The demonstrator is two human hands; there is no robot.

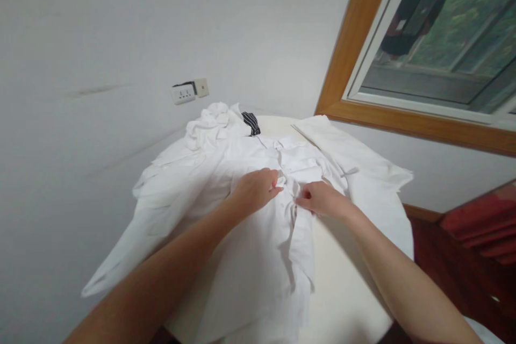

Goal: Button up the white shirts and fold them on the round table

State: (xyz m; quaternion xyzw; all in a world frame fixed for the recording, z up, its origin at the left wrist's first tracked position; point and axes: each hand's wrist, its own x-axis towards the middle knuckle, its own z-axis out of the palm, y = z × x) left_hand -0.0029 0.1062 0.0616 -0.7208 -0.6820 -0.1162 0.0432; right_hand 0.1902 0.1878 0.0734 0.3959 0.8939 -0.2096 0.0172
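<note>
A white shirt point(258, 247) lies spread over a round white table point(350, 290), sleeves hanging off both sides. My left hand point(256, 189) rests on the shirt's front, fingers pinched on the fabric at the placket. My right hand point(320, 199) pinches the opposite edge of the placket, a few centimetres from the left hand. Between the two hands the cloth is bunched into small folds.
More white cloth point(213, 121) and a black-and-white striped piece point(251, 122) lie heaped at the table's far side by the wall. A wall socket point(183, 92) sits above. A wood-framed window point(423, 64) is at right; red furniture point(479, 226) stands low right.
</note>
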